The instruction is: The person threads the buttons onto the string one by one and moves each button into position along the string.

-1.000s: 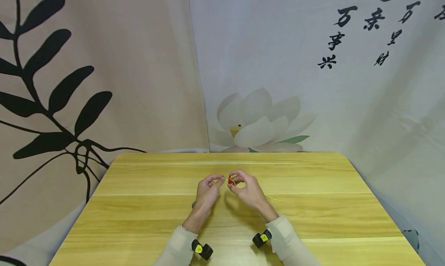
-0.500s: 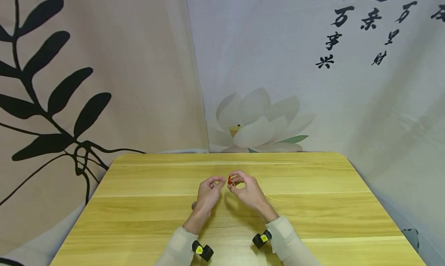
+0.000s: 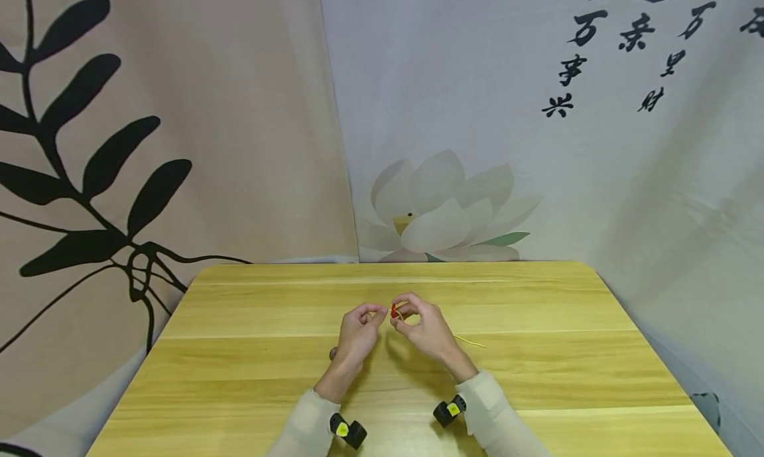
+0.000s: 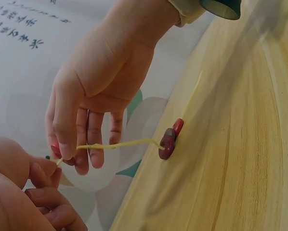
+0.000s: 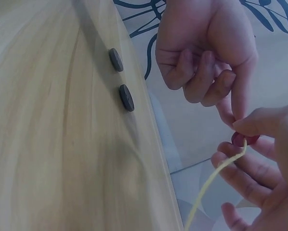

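My right hand (image 3: 431, 327) pinches a red button (image 5: 237, 139) between thumb and fingertips, above the table. A yellow string (image 4: 120, 144) passes by that button. Close beside it, my left hand (image 3: 357, 332) pinches the string's end between thumb and index finger, its other fingers curled in the right wrist view. From the right hand the string runs down to a dark red button (image 4: 167, 150) that it threads. Against that one sit a greyish button and another red button (image 4: 178, 126) on the tabletop. The fingers partly hide the held button.
Two dark buttons, one nearer (image 5: 126, 97) and one farther (image 5: 116, 59), lie on the wooden table (image 3: 239, 377) by the left forearm. The string's tail stretches right past the right wrist. A printed curtain (image 3: 268, 112) hangs behind the table's far edge.
My left fingertips have shifted slightly right, closer to the red button. The right hand stays almost still, with the button turned slightly.
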Demonstrator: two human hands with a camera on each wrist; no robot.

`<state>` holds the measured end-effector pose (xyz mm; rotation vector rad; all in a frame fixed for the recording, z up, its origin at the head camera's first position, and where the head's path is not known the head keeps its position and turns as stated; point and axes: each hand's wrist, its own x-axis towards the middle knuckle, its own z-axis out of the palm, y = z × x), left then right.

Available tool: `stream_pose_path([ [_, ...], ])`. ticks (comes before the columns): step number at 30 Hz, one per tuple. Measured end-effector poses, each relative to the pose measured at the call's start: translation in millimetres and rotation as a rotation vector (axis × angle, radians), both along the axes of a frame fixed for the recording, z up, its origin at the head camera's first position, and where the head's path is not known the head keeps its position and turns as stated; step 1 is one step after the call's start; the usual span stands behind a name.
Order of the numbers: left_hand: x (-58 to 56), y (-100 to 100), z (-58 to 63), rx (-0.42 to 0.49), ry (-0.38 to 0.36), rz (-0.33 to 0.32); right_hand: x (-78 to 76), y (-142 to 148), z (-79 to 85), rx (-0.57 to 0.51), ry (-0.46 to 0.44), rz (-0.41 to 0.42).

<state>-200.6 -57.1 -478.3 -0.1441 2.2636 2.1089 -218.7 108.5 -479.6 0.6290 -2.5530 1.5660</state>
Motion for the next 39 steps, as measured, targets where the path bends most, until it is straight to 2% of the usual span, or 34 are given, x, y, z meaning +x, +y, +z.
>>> stream_pose_path([
  [18,-0.7,2.3,-2.1,-0.009,-0.001,-0.006,-0.1,2.5,-0.7,-0.004,-0.008,-0.005],
  [26,-1.6,3.3,-2.8,-0.021,0.003,0.028,-0.5,2.7,-1.3,-0.008,-0.004,-0.004],
  [39,-2.4,2.7,-3.0,-0.012,0.012,0.041,0.5,5.0,-0.7,-0.001,0.001,0.010],
])
